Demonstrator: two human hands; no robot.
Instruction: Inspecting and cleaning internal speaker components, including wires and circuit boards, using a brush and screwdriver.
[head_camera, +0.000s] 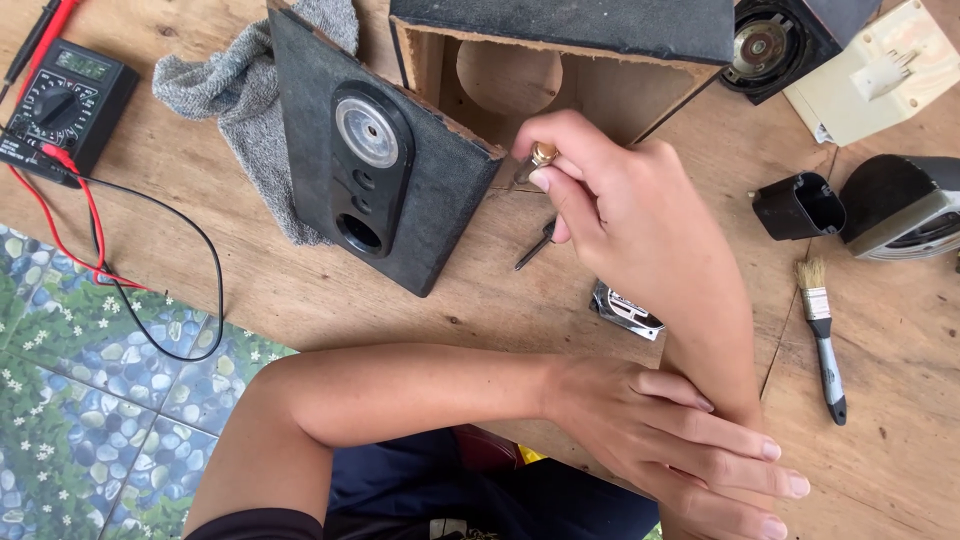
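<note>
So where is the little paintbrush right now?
The paintbrush lies on the wooden table at the right of the head view, bristles pointing away, just below a small black plastic housing and right of the right hand's forearm.

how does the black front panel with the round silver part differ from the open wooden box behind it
The front panel is a flat board covered in dark felt, leaning tilted; the wooden box is hollow, bare wood inside. The panel carries a silver disc and a dark oval insert; the box shows only an empty round hole in its back wall. Both have dark felt covering and rest on the wooden table.
</note>
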